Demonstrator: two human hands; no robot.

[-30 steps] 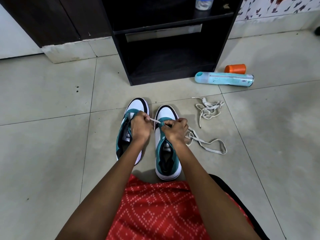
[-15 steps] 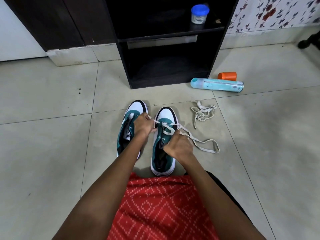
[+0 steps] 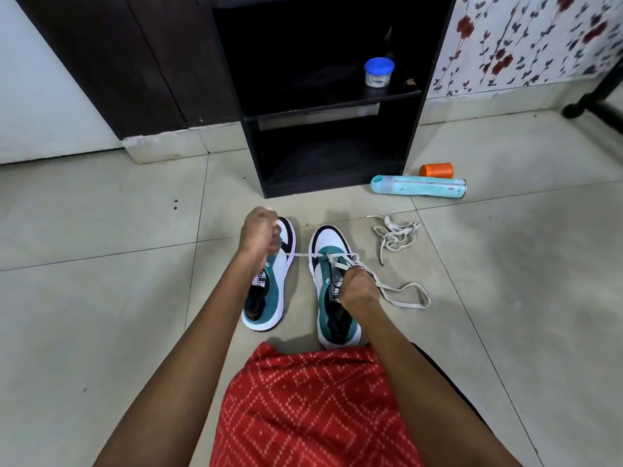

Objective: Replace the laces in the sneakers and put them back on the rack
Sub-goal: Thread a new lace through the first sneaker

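Two teal, white and black sneakers stand side by side on the tiled floor, toes toward the rack. My left hand (image 3: 259, 232) hovers over the left sneaker (image 3: 269, 291) and grips one end of a white lace (image 3: 305, 255), pulled taut out of the right sneaker (image 3: 328, 264). My right hand (image 3: 357, 291) rests over the right sneaker's tongue and pinches the lace there; the lace's other end (image 3: 404, 298) loops over the floor to the right. A second loose lace (image 3: 396, 235) lies bunched further back. The black shoe rack (image 3: 414, 129) stands just beyond.
A small jar with a blue lid (image 3: 378, 72) sits on the rack's upper shelf. A light-blue spray can (image 3: 418, 187) lies on the floor right of the rack, with an orange cap (image 3: 436, 170) behind it. Dark furniture feet (image 3: 593, 106) show at far right. My red patterned clothing (image 3: 310, 409) fills the foreground.
My left hand has pulled the lace end out to the left and further forward, drawing it taut. My right hand stayed on the right sneaker's tongue. The camera tilted up.
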